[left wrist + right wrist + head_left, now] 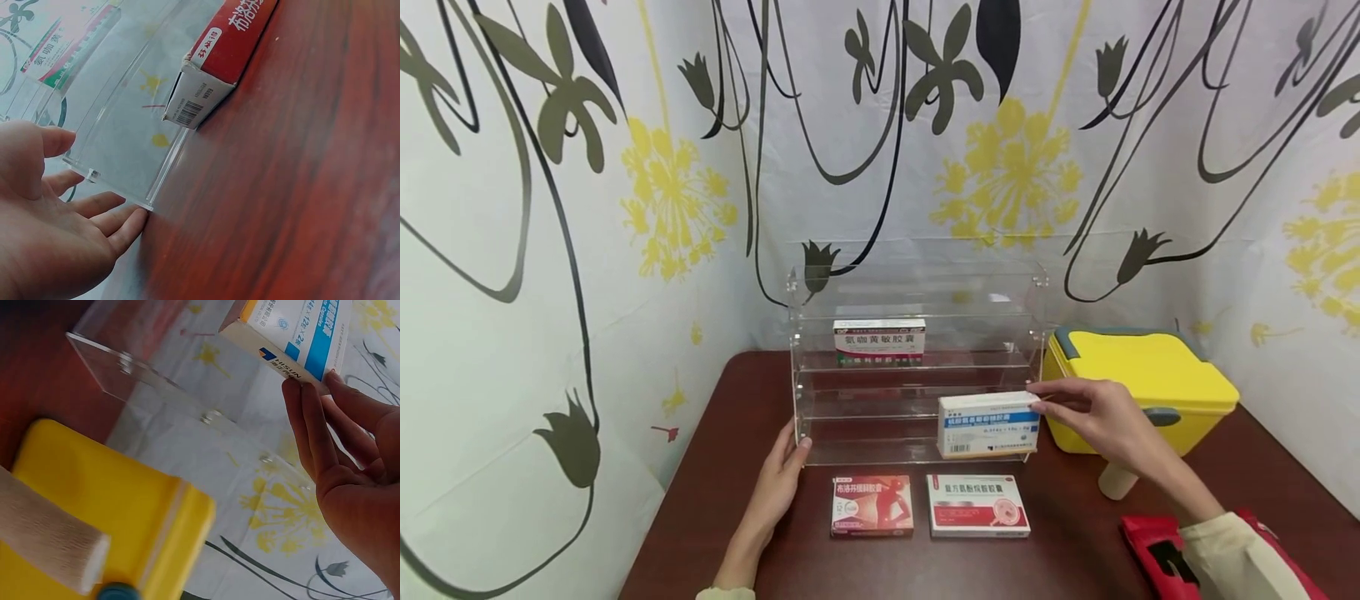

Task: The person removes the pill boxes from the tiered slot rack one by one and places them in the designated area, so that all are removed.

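My right hand (1108, 417) pinches the right end of a white and blue medicine box (988, 427) between thumb and fingers. The box is held upright in front of the right side of a clear acrylic display rack (865, 451), overlapping its lower tiers. In the right wrist view, the fingertips (306, 387) press on the box's narrow end. My left hand (775, 482) holds the rack's lower left corner, with the thumb at the front edge and the fingers along the outer side. Another medicine box (880, 342), white with dark lettering, stands on an upper tier.
A red medicine box (872, 505) and a white and red one (977, 505) lie on the dark wooden table (700, 533) before the rack. A yellow case (1150, 375), a beige cylinder (1116, 481) and a red pouch (1150, 542) are at right. Patterned curtain (880, 208) hangs behind.
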The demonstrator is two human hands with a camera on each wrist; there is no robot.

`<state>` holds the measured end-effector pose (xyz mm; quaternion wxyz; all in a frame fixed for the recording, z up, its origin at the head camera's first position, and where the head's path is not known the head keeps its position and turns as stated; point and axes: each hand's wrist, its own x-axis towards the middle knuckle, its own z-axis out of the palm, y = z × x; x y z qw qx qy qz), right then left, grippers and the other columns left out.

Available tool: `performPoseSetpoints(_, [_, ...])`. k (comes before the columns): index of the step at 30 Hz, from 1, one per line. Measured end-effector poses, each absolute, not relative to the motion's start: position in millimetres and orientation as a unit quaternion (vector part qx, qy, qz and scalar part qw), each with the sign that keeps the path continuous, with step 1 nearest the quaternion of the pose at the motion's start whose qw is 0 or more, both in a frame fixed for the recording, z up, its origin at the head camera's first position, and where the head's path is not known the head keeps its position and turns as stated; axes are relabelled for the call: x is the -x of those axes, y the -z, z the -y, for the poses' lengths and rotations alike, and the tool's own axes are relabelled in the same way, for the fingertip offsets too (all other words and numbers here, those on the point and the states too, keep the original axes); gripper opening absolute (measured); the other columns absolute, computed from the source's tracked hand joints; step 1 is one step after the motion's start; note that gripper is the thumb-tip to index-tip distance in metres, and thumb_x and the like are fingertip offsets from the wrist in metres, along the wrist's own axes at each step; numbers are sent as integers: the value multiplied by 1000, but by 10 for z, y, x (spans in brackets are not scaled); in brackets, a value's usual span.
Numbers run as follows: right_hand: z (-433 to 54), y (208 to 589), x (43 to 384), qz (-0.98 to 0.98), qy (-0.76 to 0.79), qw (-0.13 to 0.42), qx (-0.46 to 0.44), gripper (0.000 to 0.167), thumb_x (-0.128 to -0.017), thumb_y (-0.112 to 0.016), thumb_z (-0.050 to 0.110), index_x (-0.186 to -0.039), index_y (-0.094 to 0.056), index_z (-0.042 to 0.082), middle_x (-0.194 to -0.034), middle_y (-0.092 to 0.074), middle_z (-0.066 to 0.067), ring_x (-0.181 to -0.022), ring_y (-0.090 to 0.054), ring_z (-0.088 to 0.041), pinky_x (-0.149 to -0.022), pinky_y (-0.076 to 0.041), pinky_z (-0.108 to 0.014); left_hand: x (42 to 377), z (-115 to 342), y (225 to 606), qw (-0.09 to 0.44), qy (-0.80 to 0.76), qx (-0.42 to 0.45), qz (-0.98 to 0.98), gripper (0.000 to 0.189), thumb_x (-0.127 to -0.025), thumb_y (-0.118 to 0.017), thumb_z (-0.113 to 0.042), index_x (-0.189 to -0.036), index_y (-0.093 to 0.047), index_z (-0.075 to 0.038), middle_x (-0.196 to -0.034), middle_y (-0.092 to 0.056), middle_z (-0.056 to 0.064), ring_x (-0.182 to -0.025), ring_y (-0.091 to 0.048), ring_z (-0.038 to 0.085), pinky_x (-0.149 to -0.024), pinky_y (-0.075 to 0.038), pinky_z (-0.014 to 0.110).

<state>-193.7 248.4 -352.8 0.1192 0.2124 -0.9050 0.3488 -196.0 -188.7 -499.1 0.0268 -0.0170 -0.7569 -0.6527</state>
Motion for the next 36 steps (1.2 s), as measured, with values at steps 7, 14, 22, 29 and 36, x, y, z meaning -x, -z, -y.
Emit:
performPoseSetpoints(7, [-2509,3623,1845,913,-348,86,-193,29,-85,-78,20,-112,-74,12,-97,-72,1,-77,-66,-9,-67,-54,-21,1866,1844,4775,12,662,21,749,60,-105,-47,-29,-156,-23,-12,-155,-31,16,-141,-30,31,-111,-26,52])
performPoseSetpoints(14, [-2575,3810,1680,907,-369,11,-201,23,-88,-75,30,-107,-76,19,-93,-72,11,-76,-62,-10,-62,-49,-23,1872,1849,4816,16,656,21,754,57,-105,-47,-32,-156,-25,-16,-155,-32,15,-141,-31,28,-111,-27,53])
performPoseSetpoints(22, [-2626,4264,1476,852,-444,-124,-250,22,-94,-69,21,-109,-75,6,-95,-73,3,-80,-64,-7,-67,-54,-24,1972,1872,5005,23,655,8,755,54,-105,-47,-33,-155,-27,-28,-154,-36,8,-138,-36,24,-111,-28,53])
performPoseSetpoints(29, [-2635,4530,1402,829,-470,-179,-244,21,-95,-67,18,-108,-75,4,-94,-74,1,-80,-67,-10,-70,-55,-26,1913,1859,4860,11,661,9,750,57,-105,-47,-32,-156,-25,-21,-155,-32,13,-140,-33,27,-111,-26,53])
performPoseSetpoints(36, [-2600,4578,1397,845,-452,-193,-210,20,-93,-69,24,-102,-77,8,-87,-73,5,-73,-68,-13,-66,-56,-28,1785,1806,4606,4,652,6,758,58,-105,-46,-30,-156,-24,-14,-155,-31,16,-140,-33,28,-111,-28,52])
